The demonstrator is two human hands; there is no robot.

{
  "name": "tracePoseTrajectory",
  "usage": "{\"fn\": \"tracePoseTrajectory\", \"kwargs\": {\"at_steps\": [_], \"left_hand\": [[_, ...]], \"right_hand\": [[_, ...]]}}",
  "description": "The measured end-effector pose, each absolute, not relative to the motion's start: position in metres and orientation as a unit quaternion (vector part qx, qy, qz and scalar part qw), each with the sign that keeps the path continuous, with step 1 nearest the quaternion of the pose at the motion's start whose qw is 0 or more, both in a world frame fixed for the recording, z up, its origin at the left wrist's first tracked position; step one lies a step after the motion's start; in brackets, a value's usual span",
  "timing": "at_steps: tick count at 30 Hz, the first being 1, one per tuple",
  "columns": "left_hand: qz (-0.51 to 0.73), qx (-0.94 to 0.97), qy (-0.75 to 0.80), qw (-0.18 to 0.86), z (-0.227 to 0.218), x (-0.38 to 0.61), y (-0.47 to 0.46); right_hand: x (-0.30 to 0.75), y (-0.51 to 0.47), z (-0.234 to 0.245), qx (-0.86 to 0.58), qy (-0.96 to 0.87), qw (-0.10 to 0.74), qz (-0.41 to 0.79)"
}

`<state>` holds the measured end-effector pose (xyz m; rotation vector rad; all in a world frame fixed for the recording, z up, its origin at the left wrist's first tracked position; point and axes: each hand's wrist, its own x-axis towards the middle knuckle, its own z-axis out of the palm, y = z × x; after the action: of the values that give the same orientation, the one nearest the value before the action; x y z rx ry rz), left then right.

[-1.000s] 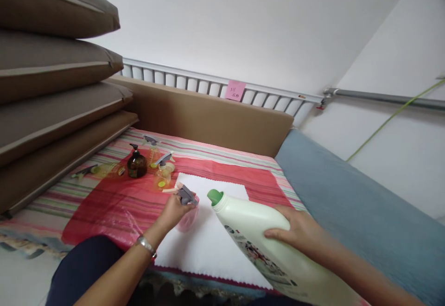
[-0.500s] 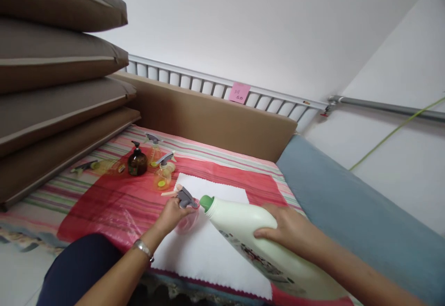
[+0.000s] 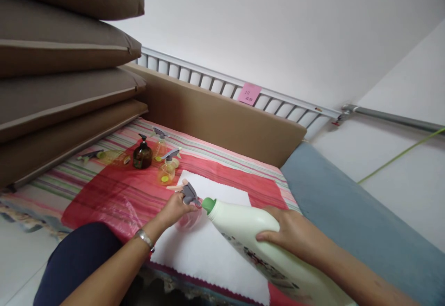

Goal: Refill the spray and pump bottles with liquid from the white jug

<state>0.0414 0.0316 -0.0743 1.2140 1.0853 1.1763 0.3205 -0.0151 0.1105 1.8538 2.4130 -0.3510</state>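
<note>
My left hand (image 3: pixel 176 211) is closed around the top of a clear pink spray bottle (image 3: pixel 189 220), with its grey trigger head (image 3: pixel 188 192) among the fingers. Whether that head is seated on the neck is hard to make out. My right hand (image 3: pixel 290 229) grips a large pale green detergent jug (image 3: pixel 243 225), tilted so that its green spout (image 3: pixel 208 204) lies at the pink bottle's mouth. No stream of liquid is visible there. Beneath both lies a white cloth with scalloped edges (image 3: pixel 212 259).
Left of the cloth stand a dark pump bottle (image 3: pixel 142 153) and yellow spray bottles (image 3: pixel 167 172); another spray bottle (image 3: pixel 113 157) lies flat. Red plastic sheet (image 3: pixel 104 204) covers striped fabric. Stacked brown cushions (image 3: pixel 69 60) rise at left, a brown panel (image 3: pixel 222 116) at the back.
The camera view has shifted slightly, so the surroundings sit a little differently. Both hands keep their hold, and the jug's spout stays at the pink spray bottle's mouth.
</note>
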Motion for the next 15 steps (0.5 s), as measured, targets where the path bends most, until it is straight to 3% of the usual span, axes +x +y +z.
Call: {"fn": "tracePoseTrajectory", "kwargs": {"at_steps": [15], "left_hand": [[0.472, 0.5, 0.453, 0.567, -0.0649, 0.0365, 0.0387]], "right_hand": [[0.3129, -0.0065, 0.1207, 0.605, 0.788, 0.073, -0.089]]}}
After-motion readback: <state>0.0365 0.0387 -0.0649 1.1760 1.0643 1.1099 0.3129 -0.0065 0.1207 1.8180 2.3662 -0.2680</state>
